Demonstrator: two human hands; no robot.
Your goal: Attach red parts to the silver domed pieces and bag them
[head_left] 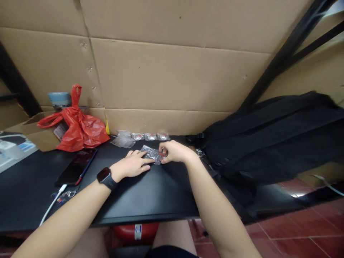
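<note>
A crinkled clear plastic bag point(151, 153) lies on the black table point(145, 195) between my hands. My left hand point(133, 163) rests with its fingers spread, the fingertips on the bag's left part. At the bag's right end, my right hand point(173, 152) curls its thumb and fingers round a small item with red on it point(162, 153), partly hidden by the fingers. Behind the bag stand several small clear packets point(151, 137) in a row, with flat clear plastic sleeves point(124, 139) to their left.
At the left are a red plastic bag point(82, 129), a cardboard box point(40, 134), a phone point(77, 167), a white cable point(52, 205) and a power strip point(16, 154). A black backpack point(276, 132) fills the right side. Cardboard point(166, 75) stands behind the table.
</note>
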